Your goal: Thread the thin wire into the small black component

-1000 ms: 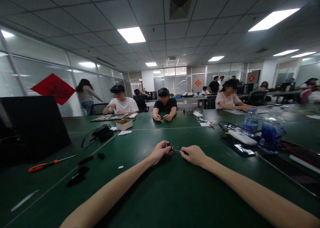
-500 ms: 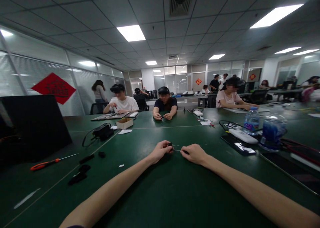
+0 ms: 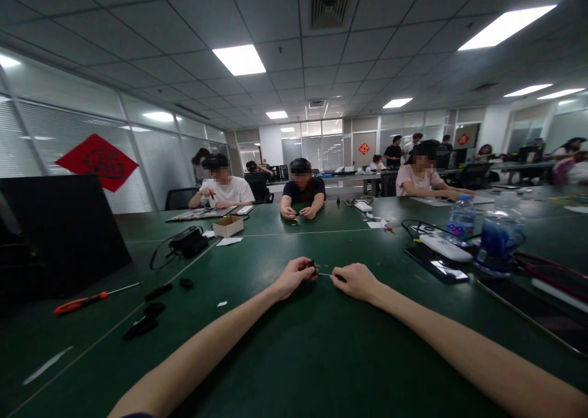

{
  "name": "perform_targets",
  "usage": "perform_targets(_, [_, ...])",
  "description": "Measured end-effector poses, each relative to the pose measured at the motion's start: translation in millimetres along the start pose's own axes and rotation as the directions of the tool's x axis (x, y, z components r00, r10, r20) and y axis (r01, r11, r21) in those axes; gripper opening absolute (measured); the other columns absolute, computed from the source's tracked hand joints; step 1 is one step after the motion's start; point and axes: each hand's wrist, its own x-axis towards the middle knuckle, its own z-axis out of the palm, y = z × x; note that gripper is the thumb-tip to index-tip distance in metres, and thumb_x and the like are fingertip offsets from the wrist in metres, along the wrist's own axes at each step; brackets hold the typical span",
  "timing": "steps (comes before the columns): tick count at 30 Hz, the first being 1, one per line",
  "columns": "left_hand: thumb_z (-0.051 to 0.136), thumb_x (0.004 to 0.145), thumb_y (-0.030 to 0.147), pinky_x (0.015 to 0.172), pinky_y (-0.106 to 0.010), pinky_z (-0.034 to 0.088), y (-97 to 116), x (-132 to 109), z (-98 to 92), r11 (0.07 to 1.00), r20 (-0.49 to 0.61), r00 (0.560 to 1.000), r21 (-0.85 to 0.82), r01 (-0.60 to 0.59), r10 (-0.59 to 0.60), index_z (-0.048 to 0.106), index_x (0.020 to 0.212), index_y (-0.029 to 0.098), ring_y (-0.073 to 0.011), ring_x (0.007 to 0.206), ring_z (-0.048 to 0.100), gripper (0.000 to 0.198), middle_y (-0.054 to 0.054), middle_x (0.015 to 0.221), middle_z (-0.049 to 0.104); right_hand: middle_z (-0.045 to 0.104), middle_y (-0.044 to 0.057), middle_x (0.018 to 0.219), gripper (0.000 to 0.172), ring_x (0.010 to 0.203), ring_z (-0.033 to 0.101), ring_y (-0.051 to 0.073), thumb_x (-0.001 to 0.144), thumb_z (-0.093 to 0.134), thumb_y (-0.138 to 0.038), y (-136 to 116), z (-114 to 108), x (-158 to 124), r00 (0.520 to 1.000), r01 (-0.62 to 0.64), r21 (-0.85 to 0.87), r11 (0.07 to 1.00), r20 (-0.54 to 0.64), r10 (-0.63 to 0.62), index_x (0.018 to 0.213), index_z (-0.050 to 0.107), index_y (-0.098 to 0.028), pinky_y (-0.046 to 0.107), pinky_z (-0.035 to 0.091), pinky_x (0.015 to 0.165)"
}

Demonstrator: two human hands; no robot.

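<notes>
Left hand (image 3: pixel 291 278) pinches a small black part (image 3: pixel 313 265), right hand (image 3: pixel 356 282) a thin metal pin (image 3: pixel 326 275); hands close together, just above the green table (image 3: pixel 321 357). Pin looks light, stiff; hold near its end.

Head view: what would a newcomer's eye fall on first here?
The person's left hand and right hand stand out first, at bottom centre above the green table, with a small dark object at the left fingertips and a thin metal rod running between the hands. Next comes the red diamond banner on the blinds at far left, then the orange-handled screwdriver lying on the table at lower left.
</notes>
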Motion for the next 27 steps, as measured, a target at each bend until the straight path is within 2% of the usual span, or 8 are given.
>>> perform_targets(17, [0.062,0.077,0.040,0.068,-0.026,0.042,6.7,-1.6,3.2,0.999,0.018,1.000,0.047,0.000,-0.001,0.059,0.093,0.011,-0.0149,0.071,0.058,0.033,-0.007,0.080,0.061,0.068,0.006,0.078,0.040,0.069,0.062,0.017,0.095,0.030,-0.045,-0.5,0.7,-0.8,1.000,-0.017,-0.052,0.998,-0.004,0.017,0.095,0.062,-0.021,0.025,0.039,0.067])
perform_targets(22, [0.062,0.076,0.042,0.066,-0.025,0.041,10.5,-2.4,4.3,0.998,0.000,1.000,0.059,0.005,-0.005,0.060,0.090,0.011,-0.0145,0.070,0.056,0.034,-0.006,0.077,0.061,0.067,0.005,0.077,0.040,0.067,0.062,0.016,0.095,0.030,-0.046,-1.3,2.7,-0.6,1.000,-0.025,-0.019,1.000,-0.013,0.025,0.094,0.062,-0.022,0.024,0.039,0.066])
perform_targets(24, [0.062,0.076,0.041,0.066,-0.025,0.041,11.9,-2.9,5.0,0.998,0.023,1.000,0.061,0.011,-0.012,0.061,0.090,0.011,-0.0145,0.070,0.056,0.033,-0.006,0.077,0.061,0.067,0.004,0.077,0.039,0.067,0.061,0.015,0.095,0.030,-0.045,0.3,4.7,0.5,0.997,-0.071,0.000,0.997,-0.040,0.071,0.094,0.061,-0.022,0.024,0.039,0.065])
perform_targets(27, [0.065,0.074,0.038,0.069,-0.027,0.043,12.7,-3.4,6.2,0.998,0.152,0.988,0.061,0.032,-0.041,0.061,0.091,0.011,-0.0152,0.072,0.057,0.032,-0.007,0.082,0.062,0.066,0.004,0.074,0.040,0.064,0.061,0.014,0.097,0.025,-0.042,3.9,7.4,2.7,0.967,-0.226,0.061,0.972,-0.107,0.232,0.098,0.060,-0.022,0.022,0.037,0.060])
